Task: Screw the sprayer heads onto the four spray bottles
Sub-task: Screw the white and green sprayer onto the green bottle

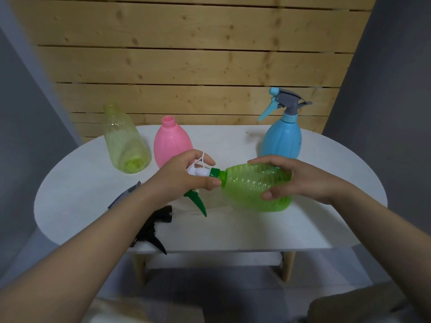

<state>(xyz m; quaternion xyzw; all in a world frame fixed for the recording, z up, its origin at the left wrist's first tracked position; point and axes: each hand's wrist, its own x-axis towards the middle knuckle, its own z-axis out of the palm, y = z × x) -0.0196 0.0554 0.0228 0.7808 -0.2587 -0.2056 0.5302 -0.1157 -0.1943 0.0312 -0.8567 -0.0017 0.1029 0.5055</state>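
A person's 2 bare forearms reach over a white oval tabletop [303, 229]. Nearest, a black sprayer head [154, 226] lies partly hidden under the left forearm; a grey piece [127, 193] beside it is too covered to identify. The left hand [184, 178] has its fingers wrapped around a white-and-green sprayer head [198, 173] at the neck of a green bottle [256, 187], which the right hand [303, 178] grips sideways above the tabletop. This looks like bottle 2 of 4 being threaded; next likely calls for twisting the collar tight. Farther back stand an open pink bottle [172, 138], an open yellow-green bottle [123, 141], and a blue bottle [282, 138] already capped.
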